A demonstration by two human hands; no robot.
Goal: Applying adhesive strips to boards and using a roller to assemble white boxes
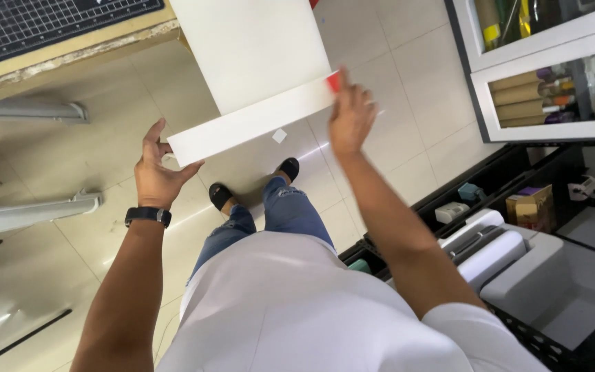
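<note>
Left hand (154,172), wrist in a black watch (148,215), raised with forearm angled up, fingers curled around the lower left corner of a large white sheet (253,65), thumb under its folded edge. Right hand (351,117) lifted higher on an extended arm, fingers spread and pressed on the right end of the fold, beside a small red piece (334,82). Sheet held in the air over the tiled floor (105,145), above black sandals (220,196), near the tabletop (70,45) at upper left.
</note>
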